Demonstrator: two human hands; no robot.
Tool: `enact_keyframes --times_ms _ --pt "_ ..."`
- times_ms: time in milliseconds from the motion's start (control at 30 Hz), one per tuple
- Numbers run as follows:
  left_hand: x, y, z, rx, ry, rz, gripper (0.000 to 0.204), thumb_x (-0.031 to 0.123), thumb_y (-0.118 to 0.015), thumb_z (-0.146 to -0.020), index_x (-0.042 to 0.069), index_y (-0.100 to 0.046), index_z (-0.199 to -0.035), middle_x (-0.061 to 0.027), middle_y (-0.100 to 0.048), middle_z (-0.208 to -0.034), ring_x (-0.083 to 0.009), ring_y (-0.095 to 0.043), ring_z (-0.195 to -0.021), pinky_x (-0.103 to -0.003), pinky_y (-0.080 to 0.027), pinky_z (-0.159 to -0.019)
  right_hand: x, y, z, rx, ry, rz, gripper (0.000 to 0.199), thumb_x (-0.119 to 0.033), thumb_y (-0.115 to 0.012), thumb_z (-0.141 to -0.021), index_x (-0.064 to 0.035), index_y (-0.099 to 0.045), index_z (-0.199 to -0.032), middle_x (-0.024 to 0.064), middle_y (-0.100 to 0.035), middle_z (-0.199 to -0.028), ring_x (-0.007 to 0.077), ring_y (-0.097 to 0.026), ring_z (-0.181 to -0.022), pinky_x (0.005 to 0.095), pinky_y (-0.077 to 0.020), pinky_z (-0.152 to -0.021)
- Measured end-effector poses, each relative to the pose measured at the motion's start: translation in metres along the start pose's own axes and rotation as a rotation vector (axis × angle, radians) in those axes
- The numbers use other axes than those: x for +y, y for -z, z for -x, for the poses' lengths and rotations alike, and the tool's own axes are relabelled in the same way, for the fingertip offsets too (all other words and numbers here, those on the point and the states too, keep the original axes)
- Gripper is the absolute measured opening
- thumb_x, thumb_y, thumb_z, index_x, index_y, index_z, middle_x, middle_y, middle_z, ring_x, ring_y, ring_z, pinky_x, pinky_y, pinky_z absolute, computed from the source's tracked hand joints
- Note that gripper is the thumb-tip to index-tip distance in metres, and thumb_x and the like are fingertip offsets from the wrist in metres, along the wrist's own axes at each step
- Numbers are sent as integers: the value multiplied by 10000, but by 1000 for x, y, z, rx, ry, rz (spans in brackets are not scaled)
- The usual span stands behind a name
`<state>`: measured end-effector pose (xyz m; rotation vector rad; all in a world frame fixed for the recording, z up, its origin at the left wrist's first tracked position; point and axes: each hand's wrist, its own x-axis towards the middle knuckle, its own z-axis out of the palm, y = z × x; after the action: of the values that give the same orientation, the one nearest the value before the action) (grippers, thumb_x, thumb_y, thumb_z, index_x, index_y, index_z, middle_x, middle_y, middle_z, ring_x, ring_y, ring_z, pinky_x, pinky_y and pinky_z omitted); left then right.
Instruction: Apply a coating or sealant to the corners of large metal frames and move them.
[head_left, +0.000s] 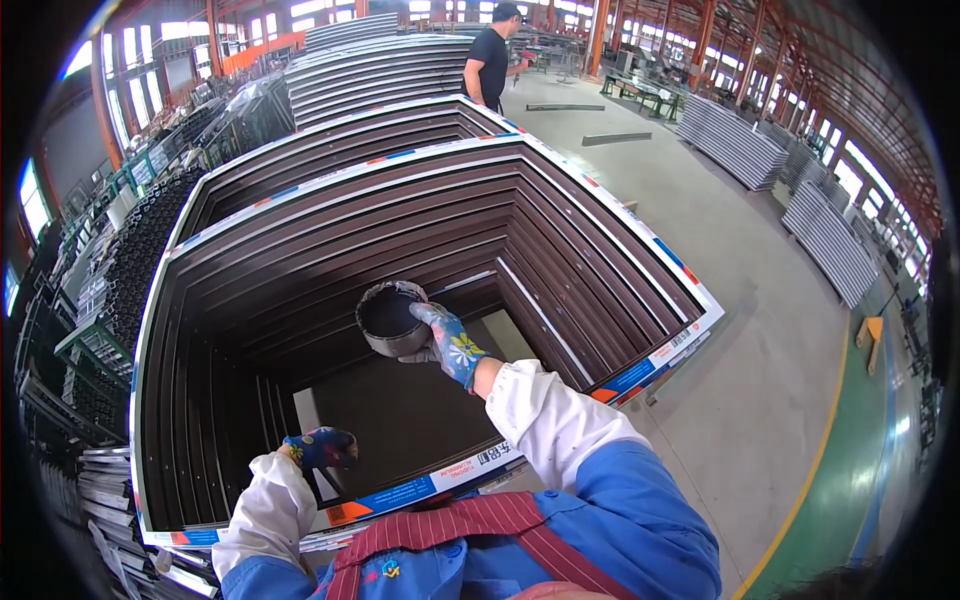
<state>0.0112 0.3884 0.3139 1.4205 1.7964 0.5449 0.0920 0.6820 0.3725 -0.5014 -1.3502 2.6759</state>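
My right hand [440, 338], in a blue flowered glove with a grey palm, grips the rim and side of a round, grime-coated pot [392, 347] with a dark inside. The pot is tilted over the opening of a stack of dark brown metal frames [580, 270], whose top frame carries white, blue and orange protective tape. At the near left of that opening is my left hand [322, 448], also gloved. Its fingers are curled closed, and whatever they may hold is hidden.
Another frame stack [330, 145] stands behind, with grey profile bundles [385, 75] beyond it. A co-worker in a dark shirt [488, 65] stands past the far edge. Racks of tubes [150, 250] line the left. Panel stacks [730, 140] and a yellow-edged green floor strip [835, 480] lie right.
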Motion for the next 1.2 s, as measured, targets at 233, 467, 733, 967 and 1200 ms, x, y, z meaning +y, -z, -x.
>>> enact_keyframes --times_ms 233,467,733,967,1200 --pt "3 2 -2 -168 136 114 180 164 -591 -794 59 -626 -936 -72 -652 -865 -207 -624 -838 -308 -483 -747 0 2 2 24 4 -16 342 -304 -548 -854 -145 -467 -1146 81 -535 -1120 257 -583 -935 437 -537 -712" --pt "-17 -5 1 -130 85 46 210 238 -628 -791 76 -625 -924 -84 -643 -850 -228 -612 -844 -332 -475 -755 -4 0 3 8 -13 -13 354 -312 -576 -834 -149 -478 -1132 84 -547 -1081 249 -594 -875 390 -559 -642" --pt "-13 0 4 -135 150 40 207 226 -654 -780 66 -625 -909 -82 -643 -848 -216 -611 -823 -330 -473 -744 0 -2 3 -4 -10 7 357 -314 -571 -834 -149 -468 -1134 87 -543 -1087 256 -591 -885 397 -555 -651" --pt "-16 -1 3 -159 126 104 210 119 -552 -823 35 -623 -1001 -81 -629 -979 -172 -576 -955 -290 -444 -859 1 -3 1 -6 -12 22 359 -308 -563 -839 -146 -463 -1143 91 -535 -1101 267 -591 -913 432 -548 -683" --pt "-8 -1 1 -66 175 406 236 93 -553 -817 47 -613 -1041 -58 -643 -913 -148 -607 -818 -263 -486 -739 0 -1 1 23 -5 39 313 -289 -539 -855 -142 -476 -1124 102 -542 -1089 263 -598 -911 431 -551 -691"
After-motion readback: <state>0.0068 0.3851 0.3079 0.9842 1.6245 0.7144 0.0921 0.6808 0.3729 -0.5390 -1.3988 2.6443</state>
